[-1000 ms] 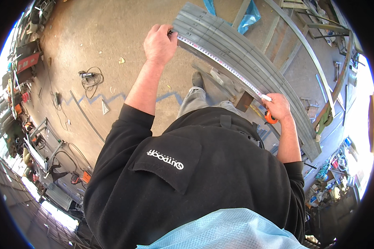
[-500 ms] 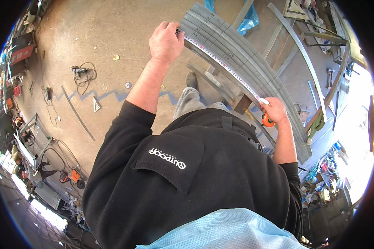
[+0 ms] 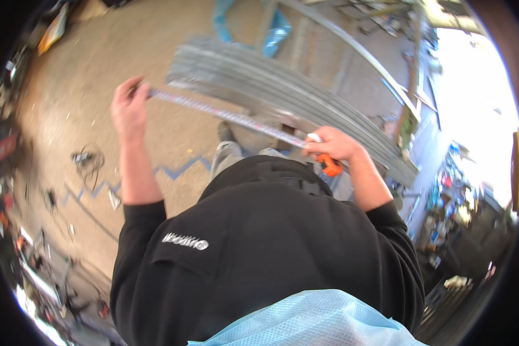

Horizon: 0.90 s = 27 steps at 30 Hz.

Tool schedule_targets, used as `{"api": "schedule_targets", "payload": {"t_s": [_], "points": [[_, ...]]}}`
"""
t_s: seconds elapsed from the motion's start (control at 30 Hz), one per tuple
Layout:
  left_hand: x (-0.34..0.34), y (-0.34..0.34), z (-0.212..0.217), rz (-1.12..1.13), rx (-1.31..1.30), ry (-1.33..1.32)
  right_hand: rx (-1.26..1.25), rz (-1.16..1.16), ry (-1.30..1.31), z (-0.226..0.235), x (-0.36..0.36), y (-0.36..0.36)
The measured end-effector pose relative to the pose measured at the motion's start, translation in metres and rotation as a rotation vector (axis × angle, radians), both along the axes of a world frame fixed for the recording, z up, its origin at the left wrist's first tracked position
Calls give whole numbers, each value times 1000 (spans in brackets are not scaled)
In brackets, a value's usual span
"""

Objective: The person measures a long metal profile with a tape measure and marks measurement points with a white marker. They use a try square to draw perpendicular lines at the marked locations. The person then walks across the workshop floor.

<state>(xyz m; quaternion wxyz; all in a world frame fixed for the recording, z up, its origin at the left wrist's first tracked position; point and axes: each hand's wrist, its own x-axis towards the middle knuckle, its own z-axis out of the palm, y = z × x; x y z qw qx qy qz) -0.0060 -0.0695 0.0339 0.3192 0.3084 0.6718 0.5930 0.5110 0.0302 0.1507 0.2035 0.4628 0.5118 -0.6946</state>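
Note:
A tape measure [image 3: 330,165] with an orange case is in my right hand [image 3: 335,144], its case below the fingers. A white marker-like stick [image 3: 314,138] pokes out from the same hand near the thumb. The pale tape blade [image 3: 230,118] stretches taut across to my left hand [image 3: 128,112], where closed fingers pinch its end. Beyond the blade lies a bundle of long grey metal profiles [image 3: 242,66] side by side. The blade is off the profiles, on my side of them, and the left hand is beyond their left end.
Blue plastic sheeting [image 3: 278,36] and a long pale bar [image 3: 357,46] lie past the profiles. On the floor at left are a tool with a coiled cord [image 3: 83,157] and a small triangular piece [image 3: 114,199]. Mixed clutter [image 3: 444,190] fills the right side.
Both hands have moved left and toward my body relative to the profiles, carrying the tape measure off their near edge. My view has shifted, and the profiles look blurred now.

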Motion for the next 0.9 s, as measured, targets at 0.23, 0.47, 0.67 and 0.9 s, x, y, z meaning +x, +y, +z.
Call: {"api": "schedule_targets", "payload": {"t_s": [0.23,0.47,0.67,0.9], "points": [[17,2,19,-109,130,-236,99,-2,143,13,3,-21],[217,9,66,-801,65,-176,393,-96,309,-8,2,-29],[282,13,82,-804,92,400,780,-237,112,-19,86,-33],[287,-4,64,-720,-217,436,1247,-882,-491,-49,325,-36]]}}
